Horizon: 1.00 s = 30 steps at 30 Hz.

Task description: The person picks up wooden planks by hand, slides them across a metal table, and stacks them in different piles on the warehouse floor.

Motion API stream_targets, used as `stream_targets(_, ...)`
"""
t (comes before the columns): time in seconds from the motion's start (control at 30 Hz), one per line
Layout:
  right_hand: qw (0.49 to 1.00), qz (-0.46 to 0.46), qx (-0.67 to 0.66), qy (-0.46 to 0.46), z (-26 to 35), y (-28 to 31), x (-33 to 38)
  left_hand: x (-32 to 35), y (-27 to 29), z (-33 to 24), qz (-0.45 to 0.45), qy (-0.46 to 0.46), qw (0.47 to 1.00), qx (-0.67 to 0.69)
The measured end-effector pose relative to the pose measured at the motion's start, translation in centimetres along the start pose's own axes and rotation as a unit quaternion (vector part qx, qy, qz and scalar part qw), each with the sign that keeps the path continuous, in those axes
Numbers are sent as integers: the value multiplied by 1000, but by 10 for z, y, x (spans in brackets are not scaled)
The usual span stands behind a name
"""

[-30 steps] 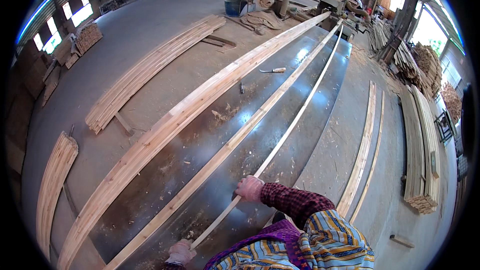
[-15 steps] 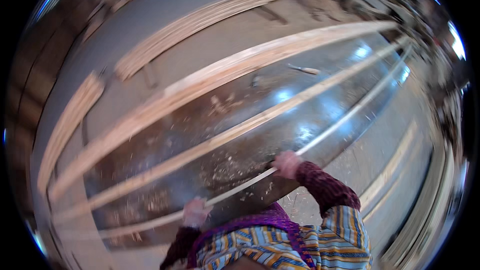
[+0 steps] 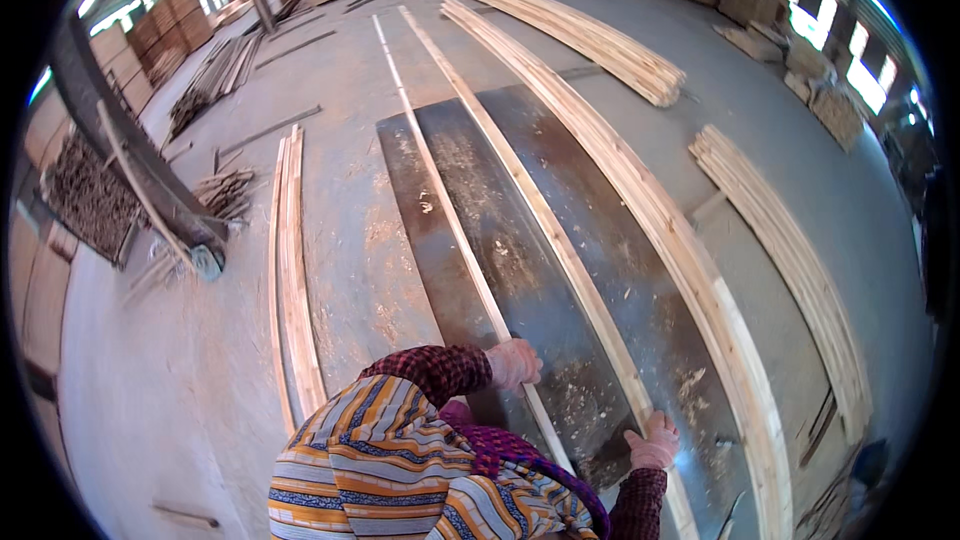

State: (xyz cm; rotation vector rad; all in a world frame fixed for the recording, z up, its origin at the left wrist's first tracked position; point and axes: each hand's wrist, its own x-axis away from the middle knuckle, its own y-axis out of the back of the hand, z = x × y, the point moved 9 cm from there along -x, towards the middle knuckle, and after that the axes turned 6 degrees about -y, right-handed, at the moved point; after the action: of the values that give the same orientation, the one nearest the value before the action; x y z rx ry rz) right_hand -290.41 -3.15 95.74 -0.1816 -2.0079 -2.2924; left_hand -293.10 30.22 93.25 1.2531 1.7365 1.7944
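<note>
A long thin pale wood strip (image 3: 447, 190) runs lengthwise over a dark, shiny sheet-topped work surface (image 3: 405, 175). My left hand (image 3: 515, 363), in a pinkish glove, is closed around this strip near its close end. To its right lies a wider wood strip (image 3: 550, 225), roughly alongside. My right hand (image 3: 655, 442), gloved too, rests over that wider strip, thumb and fingers spread apart and touching it. Farther right, a bundle of long boards (image 3: 640, 195) lies along the sheet's right side.
More board stacks lie on the right (image 3: 790, 260) and far right (image 3: 570, 30). On the left floor are a few narrow boards (image 3: 290, 270). A dark post (image 3: 130, 130) stands at left. A thin metal tool (image 3: 733, 515) and wood shavings (image 3: 512, 265) lie on the sheet.
My view has swung left along the strips. My right hand has left the thin strip and moved onto the wider one; my left hand still holds the thin strip.
</note>
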Motion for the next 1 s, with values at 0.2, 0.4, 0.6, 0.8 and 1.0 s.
stream_targets(0.2, 998, 61, 3, -36, 5, -23, -55, -2, 4, 0, -18, -2, 1000, -12)
stream_targets(0.4, 990, 105, -59, 77, 35, -32, -20, 1, 8, 3, 26, 20, 999, -4)
stream_targets(0.6, 976, 107, -50, 182, 59, -69, 72, -10, 11, 2, 38, 25, 999, -24)
stream_targets(0.8, 989, 119, -52, 70, -4, -72, 122, 1, -6, -2, -28, 27, 999, -38)
stream_targets(1.0, 990, 71, -125, 9, -82, -114, 182, 29, 65, -7, -211, -10, 973, -93)
